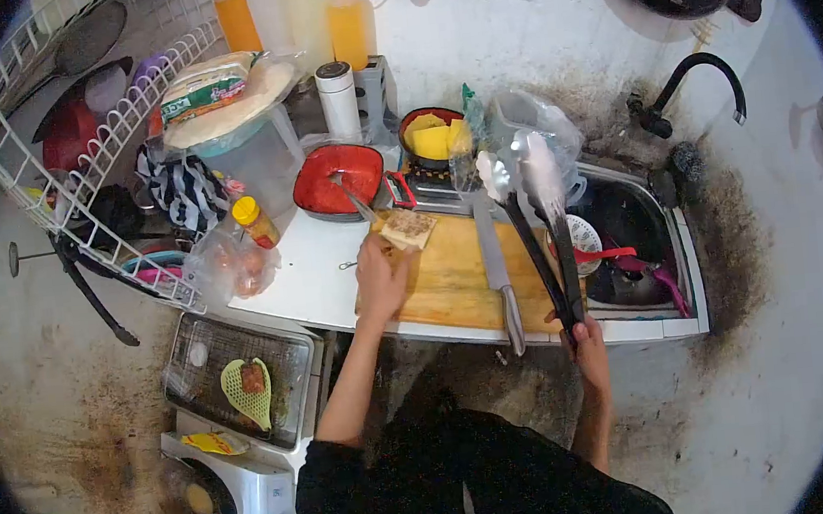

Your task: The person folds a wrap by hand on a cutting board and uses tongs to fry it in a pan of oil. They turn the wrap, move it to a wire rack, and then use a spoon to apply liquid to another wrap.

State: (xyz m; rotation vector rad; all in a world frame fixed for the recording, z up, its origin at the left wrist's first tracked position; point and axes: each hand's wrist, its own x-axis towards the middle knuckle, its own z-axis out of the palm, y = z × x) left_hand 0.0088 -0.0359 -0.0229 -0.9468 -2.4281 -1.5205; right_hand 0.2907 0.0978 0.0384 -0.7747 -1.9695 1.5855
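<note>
A toasted slice of bread (409,226) with a browned top is at the far left of the wooden cutting board (453,278). My left hand (381,279) has its fingers and thumb at the near-left edge of this bread. Wrapped round the black handles of metal tongs (548,230) is my right hand (588,354); the tongs point away from me above the board's right side. Between the hands, a large knife (497,269) lies on the board, its handle towards me. Beyond the bread stands a red square bowl (338,180) with a utensil in it.
At right, the sink (634,282) holds a white strainer (581,237) under a black faucet (698,65). A dark bowl of yellow slices (432,138) stands behind the board. At left are a wire rack (112,185), a fryer tray (294,365) with a green skimmer (247,394), and a frying pan (198,501).
</note>
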